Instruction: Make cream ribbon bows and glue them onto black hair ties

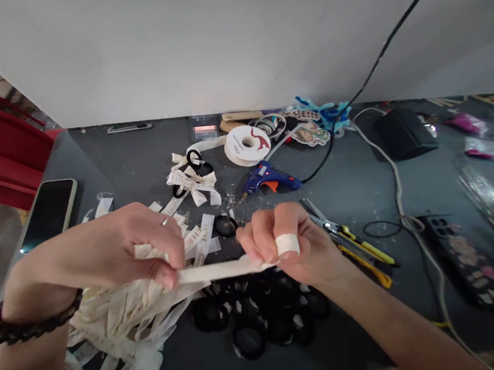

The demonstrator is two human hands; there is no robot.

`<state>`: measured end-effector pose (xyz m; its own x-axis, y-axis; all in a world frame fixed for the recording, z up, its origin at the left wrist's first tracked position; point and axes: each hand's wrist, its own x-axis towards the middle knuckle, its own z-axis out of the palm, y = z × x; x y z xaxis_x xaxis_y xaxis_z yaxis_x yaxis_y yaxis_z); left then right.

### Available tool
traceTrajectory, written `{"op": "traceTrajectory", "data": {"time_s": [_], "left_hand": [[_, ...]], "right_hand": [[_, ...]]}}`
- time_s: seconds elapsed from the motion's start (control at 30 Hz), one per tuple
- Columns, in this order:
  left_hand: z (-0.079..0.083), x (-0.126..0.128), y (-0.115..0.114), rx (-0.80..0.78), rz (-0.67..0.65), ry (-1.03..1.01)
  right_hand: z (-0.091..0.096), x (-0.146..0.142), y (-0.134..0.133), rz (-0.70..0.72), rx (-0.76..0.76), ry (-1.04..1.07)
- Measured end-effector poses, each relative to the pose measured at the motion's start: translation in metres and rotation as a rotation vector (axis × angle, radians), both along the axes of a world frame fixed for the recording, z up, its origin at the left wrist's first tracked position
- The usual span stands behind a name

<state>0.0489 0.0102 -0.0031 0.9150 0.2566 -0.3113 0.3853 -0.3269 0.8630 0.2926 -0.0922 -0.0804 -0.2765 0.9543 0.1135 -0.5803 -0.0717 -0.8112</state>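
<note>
A length of cream ribbon (215, 271) is stretched level between my two hands. My left hand (149, 244) pinches one end between thumb and fingers. At the other end my right hand (283, 239) grips it, with a loop of it around a finger. Below my left hand lies a heap of cut cream ribbons (125, 320), some printed with letters. Under my right hand sits a pile of black hair ties (248, 339). Beyond my hands are several tied ribbon bows (191, 181) with black hair ties, and a single black hair tie (225, 225).
A blue glue gun (267, 177) with a black cord lies behind my right hand, near a ribbon spool (248, 145). Scissors (349, 242) with yellow handles are to the right. Phones lie at left (50, 212) and right (466, 259). A white cable (396, 184) crosses the table.
</note>
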Motion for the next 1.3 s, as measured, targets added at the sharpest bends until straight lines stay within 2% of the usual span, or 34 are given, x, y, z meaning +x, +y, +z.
{"op": "traceTrajectory", "data": {"time_s": [0.1, 0.17, 0.33, 0.5, 0.57, 0.63, 0.7, 0.77, 0.83, 0.93, 0.97, 1.0, 1.03, 1.13, 1.3], "left_hand": [[-0.014, 0.004, 0.005, 0.049, 0.083, 0.105], [-0.021, 0.009, 0.007, 0.025, 0.122, 0.147], [-0.022, 0.010, 0.008, 0.056, 0.214, 0.160], [-0.018, 0.004, 0.007, 0.044, 0.097, 0.182], [-0.018, 0.004, 0.006, 0.044, 0.128, 0.125], [-0.018, 0.006, 0.005, -0.009, 0.226, 0.000], [-0.017, 0.009, 0.003, -0.111, 0.329, -0.153], [-0.017, 0.012, -0.002, -0.245, 0.370, -0.268], [-0.021, 0.016, -0.007, -0.396, 0.364, -0.330], [-0.034, 0.023, -0.012, -0.563, 0.367, -0.435], [-0.040, 0.026, -0.013, -0.580, 0.339, -0.498], [-0.046, 0.028, -0.013, -0.574, 0.255, -0.676], [-0.051, 0.030, -0.014, -0.583, 0.228, -0.722], [-0.058, 0.032, -0.016, -0.583, 0.258, -0.696], [-0.057, 0.033, -0.021, -0.607, 0.386, -0.567]], "right_hand": [[-0.006, 0.007, 0.006, -0.088, 0.016, -0.077], [-0.011, 0.010, 0.009, -0.125, 0.057, -0.097], [-0.011, 0.013, 0.009, -0.193, -0.008, -0.172], [-0.009, 0.012, 0.008, -0.195, -0.040, -0.163], [-0.011, 0.011, 0.008, -0.180, -0.046, -0.151], [-0.013, 0.008, 0.008, -0.188, -0.083, -0.122], [-0.015, 0.004, 0.008, -0.189, -0.147, -0.075], [-0.017, -0.002, 0.007, -0.171, -0.195, -0.032], [-0.019, -0.008, 0.006, -0.151, -0.200, -0.003], [-0.022, -0.014, 0.003, -0.131, -0.220, 0.023], [-0.023, -0.015, 0.002, -0.123, -0.233, 0.029], [-0.023, -0.015, 0.002, -0.118, -0.244, 0.035], [-0.024, -0.015, 0.002, -0.117, -0.249, 0.040], [-0.025, -0.014, 0.002, -0.119, -0.226, 0.052], [-0.027, -0.011, 0.002, -0.161, -0.099, 0.098]]}}
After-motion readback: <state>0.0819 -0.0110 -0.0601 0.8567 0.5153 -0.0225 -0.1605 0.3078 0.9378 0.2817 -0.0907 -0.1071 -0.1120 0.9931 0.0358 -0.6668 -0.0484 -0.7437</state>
